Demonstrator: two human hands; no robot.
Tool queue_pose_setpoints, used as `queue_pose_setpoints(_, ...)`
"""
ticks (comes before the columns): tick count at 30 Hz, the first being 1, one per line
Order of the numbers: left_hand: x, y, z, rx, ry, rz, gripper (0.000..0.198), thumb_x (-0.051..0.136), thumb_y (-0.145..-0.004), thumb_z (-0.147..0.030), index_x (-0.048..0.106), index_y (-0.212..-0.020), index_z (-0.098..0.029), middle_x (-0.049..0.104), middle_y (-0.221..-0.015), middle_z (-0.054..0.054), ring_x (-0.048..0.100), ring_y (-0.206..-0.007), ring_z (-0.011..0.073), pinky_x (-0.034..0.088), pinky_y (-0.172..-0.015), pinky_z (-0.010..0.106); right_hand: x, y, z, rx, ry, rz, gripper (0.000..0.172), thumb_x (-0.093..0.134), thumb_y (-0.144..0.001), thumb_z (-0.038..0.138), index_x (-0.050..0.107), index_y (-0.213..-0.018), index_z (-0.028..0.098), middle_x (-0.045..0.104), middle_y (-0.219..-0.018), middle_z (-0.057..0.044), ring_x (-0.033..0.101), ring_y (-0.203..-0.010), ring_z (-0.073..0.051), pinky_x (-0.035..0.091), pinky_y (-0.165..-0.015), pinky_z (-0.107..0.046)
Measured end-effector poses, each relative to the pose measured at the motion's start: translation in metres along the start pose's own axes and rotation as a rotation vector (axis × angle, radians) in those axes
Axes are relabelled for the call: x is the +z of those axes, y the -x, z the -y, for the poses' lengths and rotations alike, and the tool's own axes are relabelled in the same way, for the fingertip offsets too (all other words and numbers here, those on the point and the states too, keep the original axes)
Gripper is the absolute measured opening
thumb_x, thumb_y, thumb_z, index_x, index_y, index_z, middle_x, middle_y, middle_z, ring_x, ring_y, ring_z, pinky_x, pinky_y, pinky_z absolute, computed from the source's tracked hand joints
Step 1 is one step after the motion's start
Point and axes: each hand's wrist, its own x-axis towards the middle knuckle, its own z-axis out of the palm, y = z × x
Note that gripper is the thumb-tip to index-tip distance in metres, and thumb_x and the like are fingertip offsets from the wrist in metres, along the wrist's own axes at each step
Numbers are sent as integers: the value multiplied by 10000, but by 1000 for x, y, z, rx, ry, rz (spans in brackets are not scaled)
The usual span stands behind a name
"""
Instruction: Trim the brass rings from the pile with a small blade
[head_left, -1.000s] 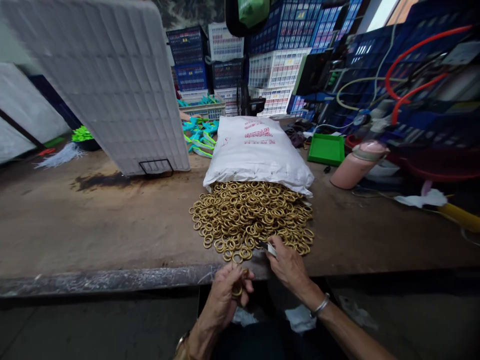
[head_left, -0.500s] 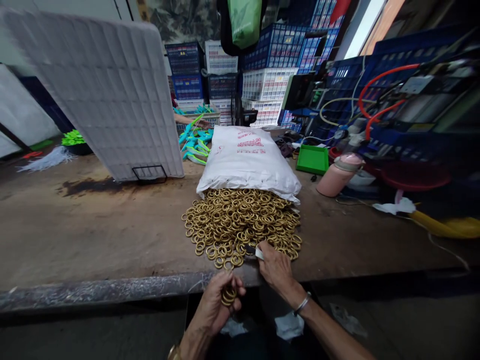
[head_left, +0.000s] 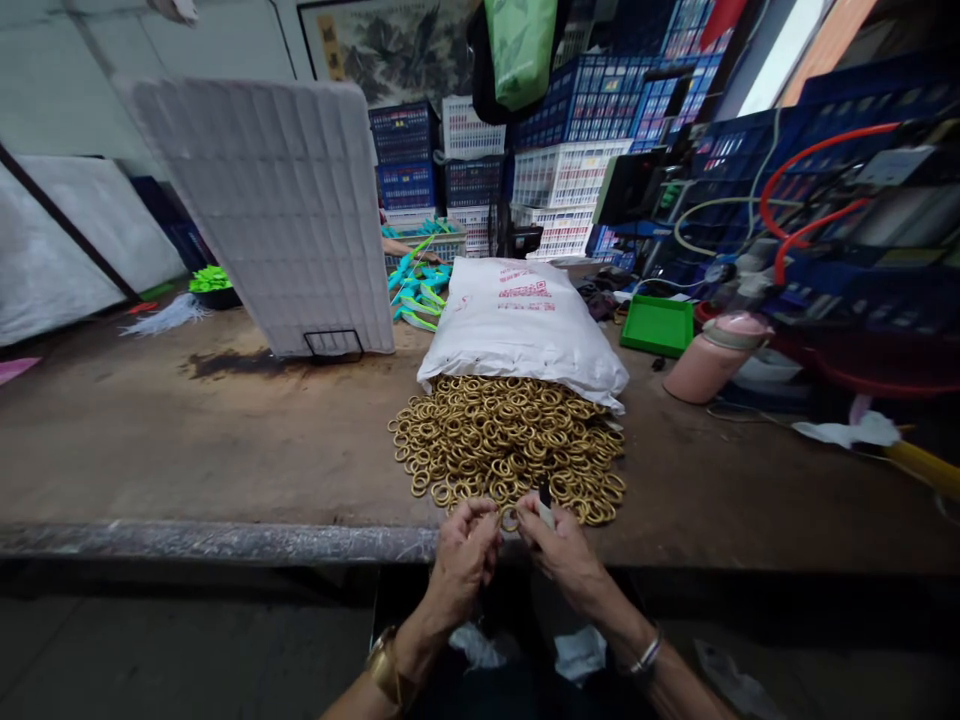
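Note:
Gold-coloured rings (head_left: 510, 430) lie in a heap spilling from the mouth of a white woven sack (head_left: 517, 330). My left hand (head_left: 463, 560) is closed at the front of the heap, its back hiding the palm, where rings showed a moment earlier. Opposite it, my right hand (head_left: 566, 555) is closed around a small tool (head_left: 546, 505) with a pale grip and a dark end. A single ring (head_left: 510, 518) sits between the two hands, at the right fingertips; whether they pinch it I cannot tell.
A quilted white panel (head_left: 277, 220) stands in a wire holder on the left. A green tray (head_left: 658, 325) and a pink bottle (head_left: 712, 360) are to the right. Behind are stacked crates (head_left: 570, 170) and another person's arm (head_left: 409, 248). The table's front edge (head_left: 225, 540) runs before me.
The view has shifted, so the scene sits further right. My left hand has turned over and risen to the heap's edge, near my right hand, which still grips the tool.

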Motion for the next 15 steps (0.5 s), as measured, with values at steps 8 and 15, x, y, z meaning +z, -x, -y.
queue_pose_setpoints(8,-2,7,10,246,-296,-26,237,536,-749,-343,486,-610,-157,400,-542,-51,351,-506,75,305,-507,199,0,11,10,-76,134,20,282,444,-756,448,439,-627,198,393,-544,56,371,-510,-93,324,-504,-217)
queue_pose_setpoints(15,-1,11,8,278,-403,4,238,530,-752,-324,492,-592,-151,427,-560,-35,367,-531,83,308,-524,203,-2,14,7,-161,204,40,289,407,-795,443,491,-674,194,460,-597,31,429,-586,-113,361,-587,-231)
